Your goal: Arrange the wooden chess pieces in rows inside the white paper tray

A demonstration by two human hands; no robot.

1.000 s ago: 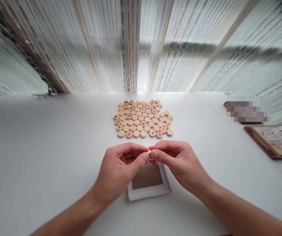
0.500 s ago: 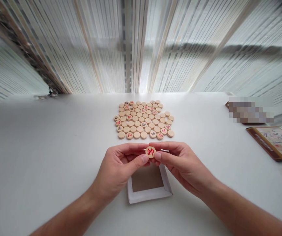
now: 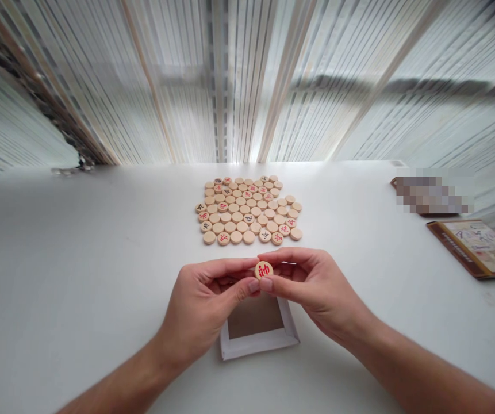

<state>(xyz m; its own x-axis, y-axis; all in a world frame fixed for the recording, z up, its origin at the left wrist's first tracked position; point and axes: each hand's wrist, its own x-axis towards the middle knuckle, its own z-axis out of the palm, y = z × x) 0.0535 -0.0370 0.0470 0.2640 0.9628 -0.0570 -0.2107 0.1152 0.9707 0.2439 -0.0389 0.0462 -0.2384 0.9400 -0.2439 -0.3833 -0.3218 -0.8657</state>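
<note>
A round wooden game piece with a red character faces me, pinched between the fingertips of both hands. My left hand grips its left edge with thumb and forefinger. My right hand grips its right edge the same way. Both hands hover over a small white cardboard tray with a brown inside. Beyond the hands, several matching wooden discs lie packed in a cluster on the white table, some showing red or black characters, most blank.
A brown-edged printed box or booklet lies at the right edge of the table, with a blurred-out object behind it. White vertical blinds hang behind the table's far edge.
The piece was turned from edge-on to face up, showing its red character, and has since dipped slightly. Both hands stayed pinched on it above the tray.
</note>
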